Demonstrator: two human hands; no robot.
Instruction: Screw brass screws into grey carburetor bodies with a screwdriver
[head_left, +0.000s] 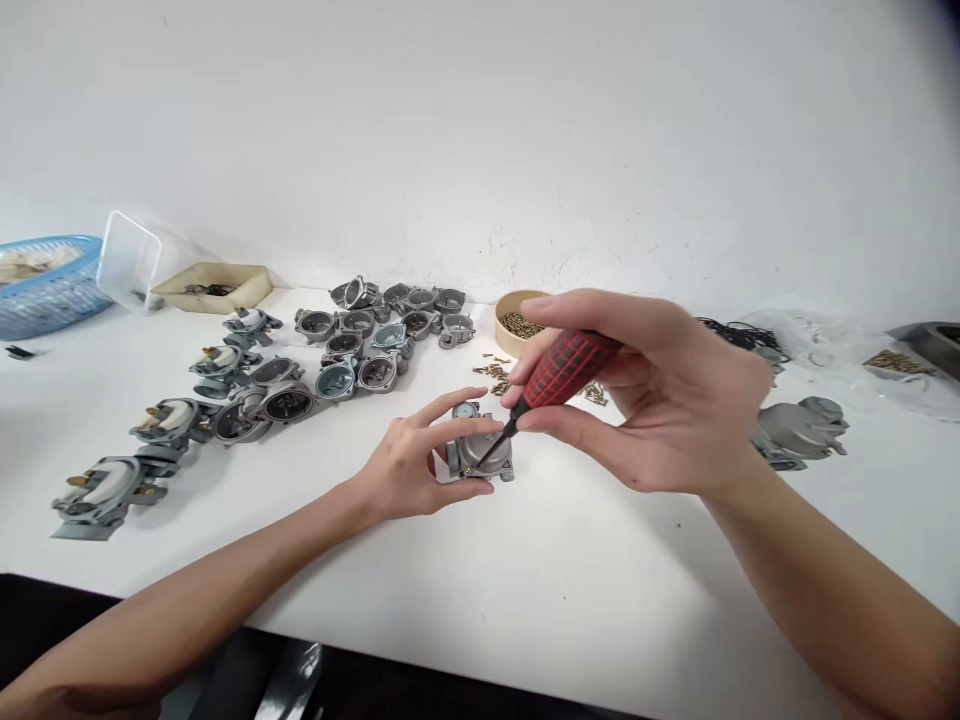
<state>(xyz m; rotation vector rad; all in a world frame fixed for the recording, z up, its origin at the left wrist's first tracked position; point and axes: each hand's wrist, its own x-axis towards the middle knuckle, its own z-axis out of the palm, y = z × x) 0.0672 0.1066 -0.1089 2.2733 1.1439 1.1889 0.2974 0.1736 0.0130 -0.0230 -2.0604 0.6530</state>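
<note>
I have the right hand (645,390) wrapped around the red-and-black screwdriver (566,365), its shaft slanting down and leftward to a brass screw (469,469) at the carburetor's near-left corner; I cannot tell whether the tip is seated. The carburetor (489,452) lies below and left of that hand, nearer the left hand (412,455), which grips it between thumb and fingers. Beneath is a white counter (585,600), with carburetor bodies (289,402) to the left, a round screw tub (501,328) beyond, and a scuffed wall (480,130) behind.
</note>
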